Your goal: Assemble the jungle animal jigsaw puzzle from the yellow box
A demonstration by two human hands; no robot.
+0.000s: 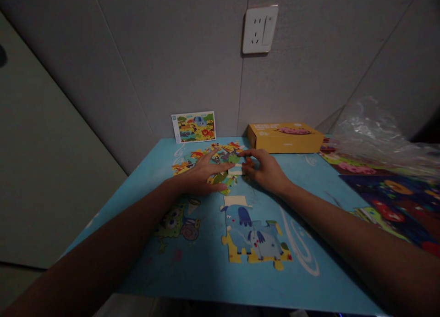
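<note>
My left hand (202, 174) lies palm down with its fingers spread over a group of joined and loose jigsaw pieces (195, 155). Beside it, my right hand (266, 171) has thumb and index finger closed around a small puzzle piece (249, 161), partly hidden by the fingers. Between the two hands is a pale, cream-coloured strip (235, 170). Closer to me lies a joined puzzle section (254, 236) with two blue elephants on a yellow edge. A blank cream piece (235, 200) touches its top.
A picture card (194, 127) with animals leans against the wall behind the pieces. To its right sits a yellow box (285, 138). Crumpled clear plastic (378, 129) and a dark printed sheet (395, 202) lie at the right of the blue table (206, 280).
</note>
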